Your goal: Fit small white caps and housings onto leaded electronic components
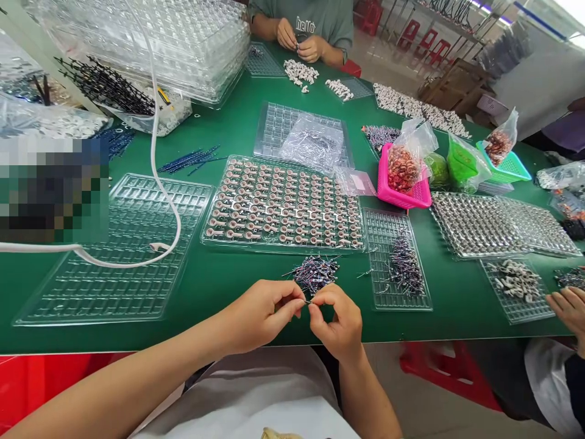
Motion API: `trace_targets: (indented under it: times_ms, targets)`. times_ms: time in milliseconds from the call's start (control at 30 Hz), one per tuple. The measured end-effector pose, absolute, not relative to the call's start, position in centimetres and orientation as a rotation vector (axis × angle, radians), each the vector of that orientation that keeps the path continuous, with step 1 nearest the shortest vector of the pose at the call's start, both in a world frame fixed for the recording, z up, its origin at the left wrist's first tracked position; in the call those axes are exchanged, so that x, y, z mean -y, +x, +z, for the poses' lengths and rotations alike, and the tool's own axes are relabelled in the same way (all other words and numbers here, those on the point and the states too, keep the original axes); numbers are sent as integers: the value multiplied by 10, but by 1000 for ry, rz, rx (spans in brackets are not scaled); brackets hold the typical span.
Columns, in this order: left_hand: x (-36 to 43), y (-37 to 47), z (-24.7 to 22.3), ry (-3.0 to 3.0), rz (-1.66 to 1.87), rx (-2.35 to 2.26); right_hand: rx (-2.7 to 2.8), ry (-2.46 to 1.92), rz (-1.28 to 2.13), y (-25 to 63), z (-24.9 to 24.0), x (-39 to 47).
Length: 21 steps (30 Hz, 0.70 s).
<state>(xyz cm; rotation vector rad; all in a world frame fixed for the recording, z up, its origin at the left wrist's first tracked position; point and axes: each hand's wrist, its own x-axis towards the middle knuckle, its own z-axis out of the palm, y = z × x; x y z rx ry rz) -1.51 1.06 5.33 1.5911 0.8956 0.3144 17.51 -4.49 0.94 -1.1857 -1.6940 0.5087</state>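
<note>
In front of my body, my left hand (262,316) and my right hand (340,322) meet, thumbs and fingertips pinched. Between them is a thin dark wire-like piece (308,302); its ends are hidden by the fingers. Just beyond my fingertips lies a heap of small dark parts with wire leads (315,272). Behind the heap, a clear plastic tray (274,246) holds rows of pale pinkish parts with round ends. To the right, another clear tray (377,286) carries more of the wired parts, with a few loose beside it.
A white cable (153,122) loops over an unfilled clear tray (114,296) at left. Stacked trays (183,49) stand behind. A pink basket (404,194) sits right of centre. One co-worker's hands (299,46) work opposite; another's hand (569,308) is at far right.
</note>
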Motion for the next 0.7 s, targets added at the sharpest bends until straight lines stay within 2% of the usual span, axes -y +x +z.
trace_targets:
  times_ms: [200,700]
  targets:
    - [-9,-11,55,1668,395,-959,1592,-1206,626,176,8,45]
    - [-10,-3,55,1225,402,-863,1427,-1183,704,179,5,48]
